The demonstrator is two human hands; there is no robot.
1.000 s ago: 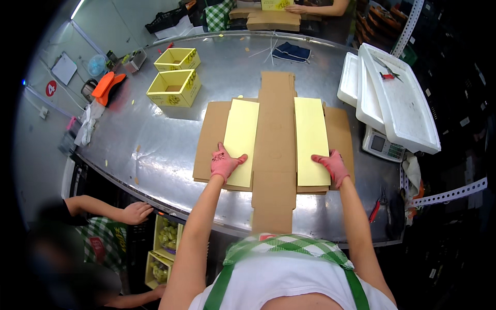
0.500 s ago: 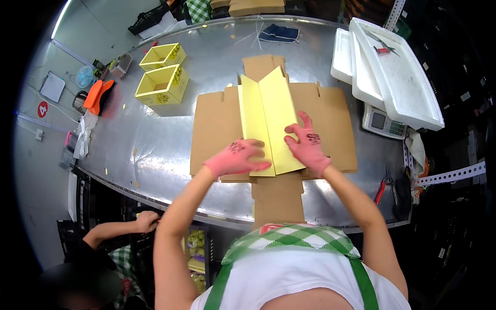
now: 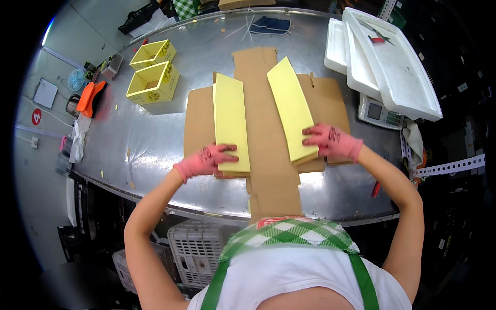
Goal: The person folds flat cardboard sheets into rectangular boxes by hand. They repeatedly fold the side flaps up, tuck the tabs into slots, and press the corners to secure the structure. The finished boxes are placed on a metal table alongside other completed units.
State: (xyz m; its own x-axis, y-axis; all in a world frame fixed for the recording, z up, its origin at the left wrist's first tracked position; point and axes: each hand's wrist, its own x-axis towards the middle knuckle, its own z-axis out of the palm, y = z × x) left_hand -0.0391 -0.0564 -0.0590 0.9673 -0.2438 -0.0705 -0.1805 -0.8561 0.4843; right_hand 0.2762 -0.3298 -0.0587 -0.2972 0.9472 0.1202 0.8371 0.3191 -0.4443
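A cardboard box blank [image 3: 266, 124] lies unfolded in a cross shape on the metal table, its brown side up. Over its middle, two yellow flaps are folded inward, a left flap [image 3: 231, 121] and a right flap [image 3: 292, 113], with a brown strip between them. My left hand [image 3: 205, 161], in a pink glove, rests its spread fingers on the near end of the left flap. On the near outer edge of the right flap lie the outstretched fingers of my right hand [image 3: 333, 141], also gloved in pink. The undersides of both flaps are hidden.
Two yellow boxes, a nearer one [image 3: 153, 83] and a farther one [image 3: 153, 54], stand at the far left. White foam trays [image 3: 400, 77] overlap at the right by a scale [image 3: 381, 112]. A blue cloth [image 3: 271, 25] lies at the back. Plastic crates [image 3: 199, 250] sit below the table's front edge.
Both hands have moved apart, outward. The yellow flaps, which met near the middle, now stand apart with brown board showing between. The other person at the lower left has mostly gone from view.
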